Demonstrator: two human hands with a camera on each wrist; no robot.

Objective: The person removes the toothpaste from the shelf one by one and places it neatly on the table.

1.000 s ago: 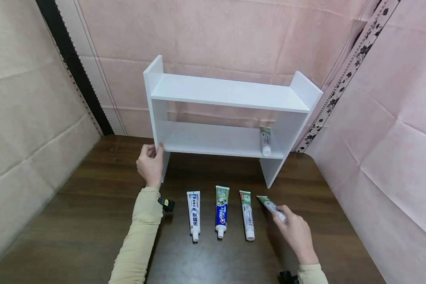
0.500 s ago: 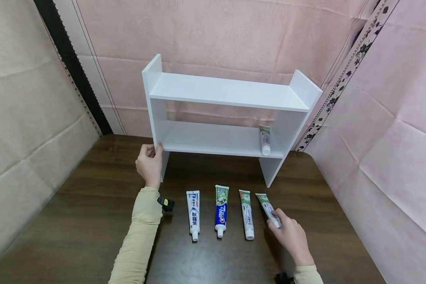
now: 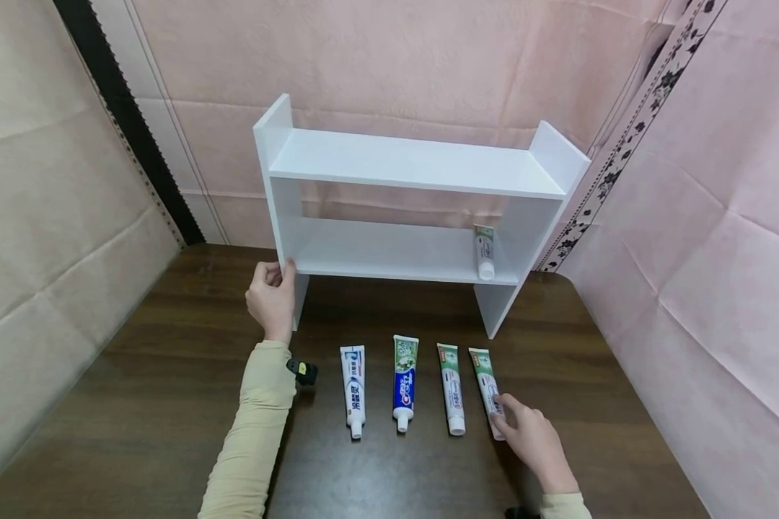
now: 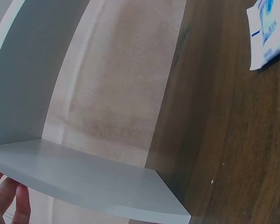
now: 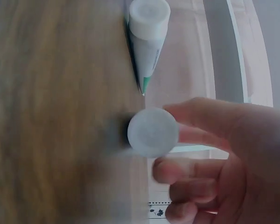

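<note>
A white two-tier shelf [image 3: 389, 251] stands at the back of the table. My left hand [image 3: 273, 301] grips the front edge of its left side panel; in the left wrist view only some fingertips [image 4: 22, 200] show behind the panel. My right hand [image 3: 531, 440] holds a green-and-white toothpaste tube [image 3: 485, 375] between thumb and fingers near its cap [image 5: 153, 132]. The tube lies slightly slanted at the right end of a row. Beside it lie a matching green-and-white tube [image 3: 451, 389], a green-and-blue tube [image 3: 405, 375] and a white-and-blue tube [image 3: 353, 386].
Another green-topped tube [image 3: 485, 252] lies on the lower tier, by the right side panel [image 3: 526, 231]. Pink cloth [image 3: 402, 58] hangs behind the shelf, and cloth walls flank the brown wooden table [image 3: 136, 404] on both sides.
The tube in my right hand has swung from a steep slant to nearly parallel with its neighbour, its cap end moving left and toward me. My left hand keeps its grip on the shelf.
</note>
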